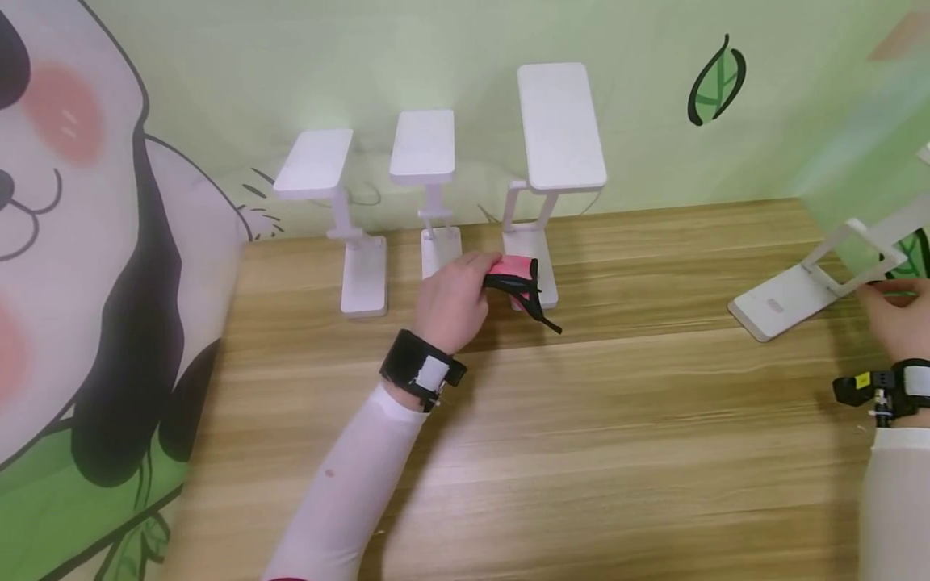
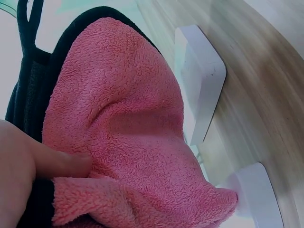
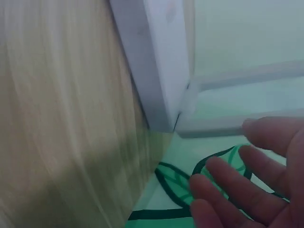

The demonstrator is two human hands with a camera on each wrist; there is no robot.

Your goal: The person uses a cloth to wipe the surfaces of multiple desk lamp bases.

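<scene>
My left hand (image 1: 452,303) grips a pink fleecy cloth (image 1: 516,266) with black edging and a black strap. In the left wrist view the thumb presses into the folded cloth (image 2: 123,109), which covers much of that view. The hand is over the table, in front of the middle white desk lamp (image 1: 424,145) and beside the larger one (image 1: 563,129). At the far right, my right hand (image 1: 901,319) is by the hinged arm of another white desk lamp (image 1: 773,305). Its fingers (image 3: 247,190) are spread loosely, the uppermost fingertip right at the lamp's arm (image 3: 209,127).
A further white lamp (image 1: 363,278) stands at the left of the row. Behind the wooden table (image 1: 581,452) is a pale green wall (image 1: 465,48) with a printed leaf. A large printed panda (image 1: 65,242) fills the left side. Thin cables run behind the lamps.
</scene>
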